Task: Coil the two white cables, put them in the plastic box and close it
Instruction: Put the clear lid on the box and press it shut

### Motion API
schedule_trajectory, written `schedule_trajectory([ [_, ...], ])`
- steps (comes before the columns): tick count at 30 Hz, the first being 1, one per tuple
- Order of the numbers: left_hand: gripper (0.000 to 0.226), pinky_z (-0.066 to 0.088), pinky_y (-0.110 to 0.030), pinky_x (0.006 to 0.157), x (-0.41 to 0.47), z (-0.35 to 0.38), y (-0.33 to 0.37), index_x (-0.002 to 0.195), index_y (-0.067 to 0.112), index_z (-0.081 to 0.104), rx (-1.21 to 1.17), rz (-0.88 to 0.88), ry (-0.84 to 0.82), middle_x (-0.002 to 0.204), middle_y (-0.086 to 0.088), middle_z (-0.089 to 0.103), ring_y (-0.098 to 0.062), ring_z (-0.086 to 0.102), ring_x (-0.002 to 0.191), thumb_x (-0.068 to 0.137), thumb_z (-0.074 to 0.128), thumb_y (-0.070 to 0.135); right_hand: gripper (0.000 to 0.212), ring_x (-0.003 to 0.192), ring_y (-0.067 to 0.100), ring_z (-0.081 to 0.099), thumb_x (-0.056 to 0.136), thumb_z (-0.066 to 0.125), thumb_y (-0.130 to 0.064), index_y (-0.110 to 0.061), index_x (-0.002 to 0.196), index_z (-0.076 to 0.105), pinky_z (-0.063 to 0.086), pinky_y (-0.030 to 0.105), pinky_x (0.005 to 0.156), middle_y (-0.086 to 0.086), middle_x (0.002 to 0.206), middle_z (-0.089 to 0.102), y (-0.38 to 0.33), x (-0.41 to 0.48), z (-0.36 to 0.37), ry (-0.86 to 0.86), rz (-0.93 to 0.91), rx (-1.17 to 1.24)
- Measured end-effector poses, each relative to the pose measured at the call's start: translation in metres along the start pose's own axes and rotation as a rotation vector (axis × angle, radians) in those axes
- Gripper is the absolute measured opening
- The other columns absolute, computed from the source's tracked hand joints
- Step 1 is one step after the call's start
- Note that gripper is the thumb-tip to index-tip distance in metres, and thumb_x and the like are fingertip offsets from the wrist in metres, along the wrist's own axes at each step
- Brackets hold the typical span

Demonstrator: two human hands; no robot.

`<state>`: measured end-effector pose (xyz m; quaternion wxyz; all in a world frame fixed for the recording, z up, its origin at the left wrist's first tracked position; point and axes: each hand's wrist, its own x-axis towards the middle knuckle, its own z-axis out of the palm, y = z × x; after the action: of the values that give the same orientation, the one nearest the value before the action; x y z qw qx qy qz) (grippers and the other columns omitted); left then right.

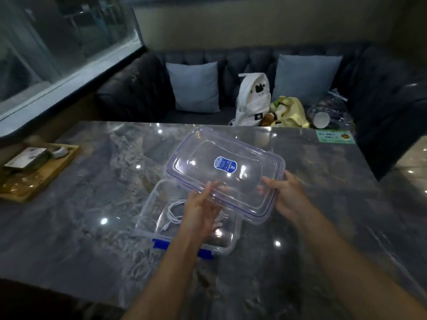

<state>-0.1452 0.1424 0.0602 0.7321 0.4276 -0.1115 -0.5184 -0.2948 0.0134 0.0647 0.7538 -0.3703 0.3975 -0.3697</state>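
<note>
A clear plastic box (147,211) with blue clips on its near rim stands open on the marble table. White cable (174,212) lies coiled inside it, partly hidden by my left hand. Above and to the right of the box hangs the clear lid (221,172), tilted, with a blue sticker on top. My left hand (201,209) touches the lid's near-left edge with fingers spread. My right hand (285,195) grips the lid's near-right edge.
The grey marble table (92,227) fills the view. A wooden tray (53,167) with small items sits at the left edge. A green card (335,136) lies at the far right. Behind the table is a dark sofa with cushions and bags.
</note>
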Motion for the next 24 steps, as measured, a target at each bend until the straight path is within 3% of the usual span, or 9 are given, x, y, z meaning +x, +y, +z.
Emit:
schedule_trajectory([
  [3, 0.038, 0.053, -0.022, 0.053, 0.000, -0.038, 0.036, 0.071, 0.013, 0.069, -0.078, 0.033, 0.095, 0.068, -0.002, 0.072, -0.014, 0.069, 0.061, 0.094, 0.043, 0.029, 0.043, 0.043, 0.020, 0.061, 0.079, 0.053, 0.017, 0.006, 0.120, 0.046, 0.055, 0.026, 0.042, 0.018, 0.083, 0.061, 0.007, 0.002, 0.011, 0.008, 0.032, -0.027],
  [5, 0.040, 0.052, -0.023, 0.056, 0.001, -0.067, 0.059, 0.068, 0.016, 0.072, -0.065, 0.011, 0.173, 0.071, 0.000, 0.070, -0.012, 0.067, 0.062, 0.094, 0.045, 0.029, 0.041, 0.039, 0.018, 0.060, 0.079, 0.053, 0.017, 0.005, 0.118, 0.048, 0.053, 0.024, 0.039, 0.018, 0.080, 0.062, 0.013, 0.002, 0.018, 0.037, 0.054, -0.049],
  [7, 0.039, 0.054, -0.026, 0.057, 0.003, -0.091, 0.076, 0.067, 0.018, 0.075, 0.109, -0.051, 0.190, 0.070, 0.001, 0.071, -0.011, 0.068, 0.061, 0.092, 0.048, 0.031, 0.036, 0.039, 0.017, 0.059, 0.079, 0.054, 0.015, 0.004, 0.114, 0.052, 0.052, 0.022, 0.039, 0.016, 0.075, 0.063, 0.020, 0.001, 0.025, 0.056, 0.076, -0.086],
  [10, 0.036, 0.049, -0.023, 0.051, 0.005, -0.109, 0.090, 0.076, 0.021, 0.071, 0.560, -0.108, 0.285, 0.064, 0.005, 0.072, -0.010, 0.066, 0.055, 0.088, 0.050, 0.048, 0.025, 0.043, 0.015, 0.062, 0.077, 0.058, 0.009, 0.001, 0.100, 0.061, 0.051, 0.023, 0.041, 0.007, 0.062, 0.068, 0.032, -0.002, 0.039, 0.087, 0.075, -0.180],
  [13, 0.024, 0.049, -0.025, 0.049, 0.011, -0.125, 0.094, 0.066, 0.021, 0.068, 0.790, 0.127, 0.423, 0.052, 0.004, 0.065, -0.018, 0.059, 0.053, 0.083, 0.063, 0.037, 0.019, 0.059, 0.018, 0.070, 0.077, 0.063, -0.004, -0.016, 0.092, 0.068, 0.057, 0.029, 0.051, 0.002, 0.068, 0.073, 0.050, -0.006, 0.055, 0.128, 0.002, -0.306],
  [15, 0.013, 0.054, -0.036, 0.066, 0.014, -0.132, 0.090, 0.072, 0.023, 0.069, 0.751, 0.164, 0.371, 0.073, -0.006, 0.072, -0.026, 0.065, 0.071, 0.084, 0.064, 0.023, 0.022, 0.069, 0.020, 0.071, 0.078, 0.063, -0.008, -0.021, 0.095, 0.067, 0.059, 0.032, 0.055, 0.003, 0.079, 0.074, 0.063, -0.008, 0.065, 0.142, -0.048, -0.285],
  [17, 0.015, 0.054, -0.039, 0.076, 0.015, -0.138, 0.086, 0.082, 0.026, 0.066, 0.753, 0.173, 0.333, 0.090, -0.011, 0.071, -0.026, 0.067, 0.083, 0.087, 0.058, 0.015, 0.021, 0.074, 0.022, 0.071, 0.079, 0.063, -0.010, -0.024, 0.095, 0.066, 0.059, 0.034, 0.061, 0.004, 0.087, 0.072, 0.074, -0.009, 0.070, 0.180, -0.080, -0.313],
  [21, 0.024, 0.051, -0.015, 0.055, 0.017, -0.154, 0.080, 0.088, 0.027, 0.065, 0.760, 0.193, 0.277, 0.079, 0.006, 0.069, -0.004, 0.066, 0.067, 0.090, 0.052, 0.007, 0.015, 0.079, 0.025, 0.067, 0.081, 0.062, -0.008, -0.023, 0.083, 0.066, 0.055, 0.037, 0.069, 0.011, 0.093, 0.069, 0.091, -0.008, 0.071, 0.257, -0.102, -0.402],
  [24, 0.019, 0.052, -0.023, 0.061, 0.021, -0.166, 0.074, 0.100, 0.020, 0.063, 0.766, 0.125, 0.268, 0.087, 0.000, 0.068, -0.012, 0.066, 0.074, 0.091, 0.051, 0.008, 0.014, 0.073, 0.016, 0.065, 0.083, 0.062, -0.009, -0.020, 0.092, 0.064, 0.051, 0.028, 0.058, 0.005, 0.088, 0.067, 0.099, -0.008, 0.069, 0.284, -0.093, -0.438],
])
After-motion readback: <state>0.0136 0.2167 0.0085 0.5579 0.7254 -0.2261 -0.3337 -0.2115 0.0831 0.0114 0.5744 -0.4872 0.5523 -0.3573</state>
